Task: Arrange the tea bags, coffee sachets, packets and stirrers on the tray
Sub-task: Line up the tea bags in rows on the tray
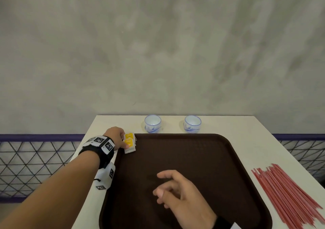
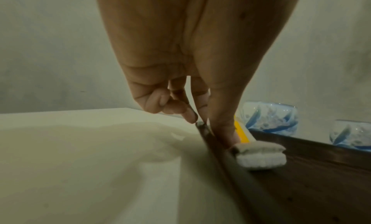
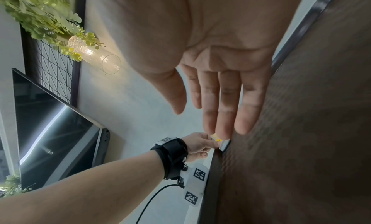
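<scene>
Already at the tray's (image 1: 193,158) far-left corner, the left hand (image 1: 115,137) pinches a small stack of tea bags (image 1: 130,143), thumb on top, their long axis running along the left rim. Releasing them there looks like the next move. The right hand (image 1: 181,191) hovers mid-tray, fingers loosely spread and empty, nearer the stirrers (image 1: 288,197) lying on the table at right. Two cups (image 1: 152,123) stand beyond the rim, clear of the way.

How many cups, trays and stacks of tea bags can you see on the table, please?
Cups: 2
Tray: 1
Stack of tea bags: 1, on the tray's far left corner, under the left hand
Total: 4
The red stirrers are too many to count.
</scene>
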Available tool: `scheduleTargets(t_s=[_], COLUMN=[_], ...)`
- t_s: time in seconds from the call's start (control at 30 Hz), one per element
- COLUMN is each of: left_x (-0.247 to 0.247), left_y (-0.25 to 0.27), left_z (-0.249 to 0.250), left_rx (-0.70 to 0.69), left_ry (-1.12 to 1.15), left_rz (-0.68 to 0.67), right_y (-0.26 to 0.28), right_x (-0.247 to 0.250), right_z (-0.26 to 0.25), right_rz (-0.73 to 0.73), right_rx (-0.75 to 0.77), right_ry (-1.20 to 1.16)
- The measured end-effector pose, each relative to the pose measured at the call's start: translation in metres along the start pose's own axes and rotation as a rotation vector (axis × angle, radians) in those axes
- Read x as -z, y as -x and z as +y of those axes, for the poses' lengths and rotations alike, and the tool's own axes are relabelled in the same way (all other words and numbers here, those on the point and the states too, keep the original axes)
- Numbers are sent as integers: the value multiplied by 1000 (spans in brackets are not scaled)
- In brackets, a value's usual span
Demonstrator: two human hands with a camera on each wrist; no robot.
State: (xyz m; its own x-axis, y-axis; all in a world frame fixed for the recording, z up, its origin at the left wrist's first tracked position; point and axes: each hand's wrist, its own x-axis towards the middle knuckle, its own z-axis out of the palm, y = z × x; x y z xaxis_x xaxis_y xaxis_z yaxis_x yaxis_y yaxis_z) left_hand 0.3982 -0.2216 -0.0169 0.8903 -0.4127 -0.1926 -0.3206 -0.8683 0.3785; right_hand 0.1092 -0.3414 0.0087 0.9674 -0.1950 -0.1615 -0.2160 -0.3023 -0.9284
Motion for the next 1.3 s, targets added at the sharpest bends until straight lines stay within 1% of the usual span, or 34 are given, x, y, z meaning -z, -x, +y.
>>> scheduleTargets(t_s=[0.1,0.23,0.37,0.5,0.6,0.7,0.87,0.93,1.03,1.13,1.2,1.3], left_x=[0,1,3,4,5,6,6,7,10,11,8,5], left_y=[-2,-5,-7,-6,-8,-9,-10,-10,-8,-2,2,7], left_z=[-3,-2,3,12,16,15,8,7,8,14,19,21], left_rx=[-8,-68,-137,-156,-163,-153,-157,-160,-169,-207,-244,-289], left_ry=[48,127,90,0,-32,-32,41,51,42,-104,-205,-233], left_rz=[15,24,60,44,58,63,81,59,-25,-117,-117,-103], right_y=[-2,0,2,6,8,9,11,12,14,16,19,22], right_x=[-4,-6,-4,-1,2,5,9,9,12,14,15,15], right_z=[-2,0,1,-1,-2,-1,1,1,-2,-5,-9,-11], right_rz=[-8,-10,-13,-37,-35,-30,-3,1,11,21,19,21], right_rx=[-15,-30,-33,-35,-31,-29,8,19,36,55,56,56], right_ry=[30,65,74,81,78,77,96,102,109,105,104,107])
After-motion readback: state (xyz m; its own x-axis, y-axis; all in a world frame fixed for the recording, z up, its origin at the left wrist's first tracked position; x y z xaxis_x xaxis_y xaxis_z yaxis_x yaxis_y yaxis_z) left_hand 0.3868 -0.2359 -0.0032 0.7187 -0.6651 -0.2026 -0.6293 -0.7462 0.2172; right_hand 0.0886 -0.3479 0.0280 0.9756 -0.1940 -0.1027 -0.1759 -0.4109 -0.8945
